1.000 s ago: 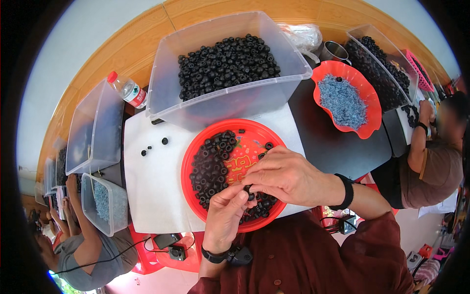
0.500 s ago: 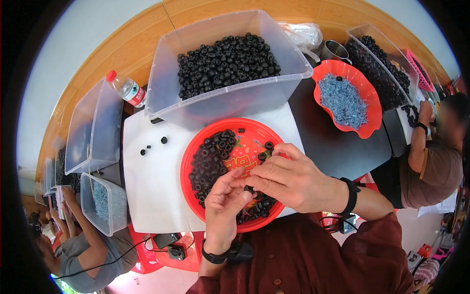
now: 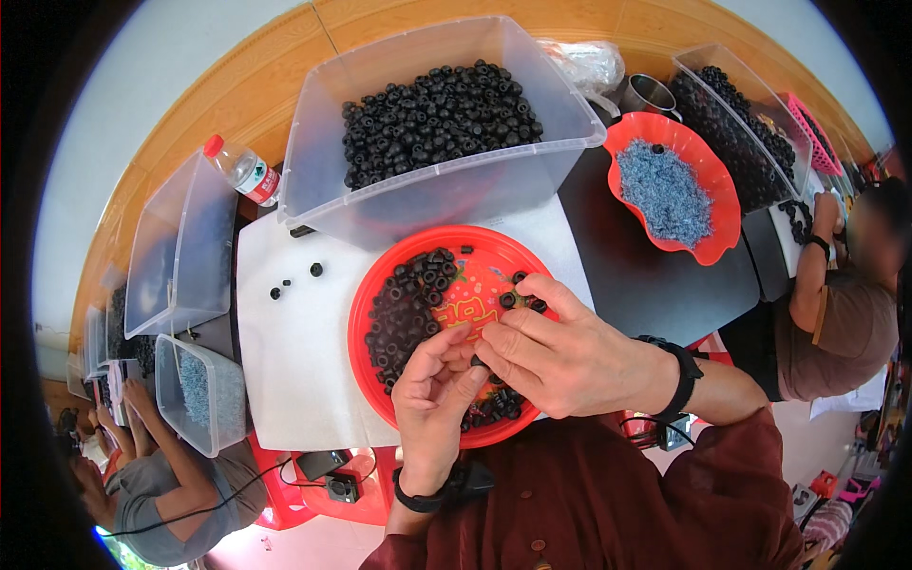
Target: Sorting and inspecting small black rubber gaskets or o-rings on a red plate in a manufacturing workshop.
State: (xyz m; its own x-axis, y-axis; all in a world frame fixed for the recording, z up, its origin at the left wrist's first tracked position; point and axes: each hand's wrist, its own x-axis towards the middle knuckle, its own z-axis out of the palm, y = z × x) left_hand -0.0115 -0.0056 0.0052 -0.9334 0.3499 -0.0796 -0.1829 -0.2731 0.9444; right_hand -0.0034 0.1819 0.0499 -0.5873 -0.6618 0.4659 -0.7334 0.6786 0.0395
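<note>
Head view
Left hand point(image 3: 432, 408): over the near rim of the red tray point(image 3: 366, 313), fingers curled, tips meeting the right hand's at a small black ring point(image 3: 478, 361).
Right hand point(image 3: 560, 356): above the tray, fingers pinched on that ring.
Black rings point(image 3: 404, 313): heaped on the tray's left half.
Clear bin point(image 3: 437, 195): behind the tray, full of rings.
Tabletop point(image 3: 294, 361): white, three loose rings.

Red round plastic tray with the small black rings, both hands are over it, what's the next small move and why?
Probably draw one small black ring clear of the heap: the left hand and right hand meet fingertip to fingertip there, over the red round plastic tray, with loose rings crowding around.
</note>
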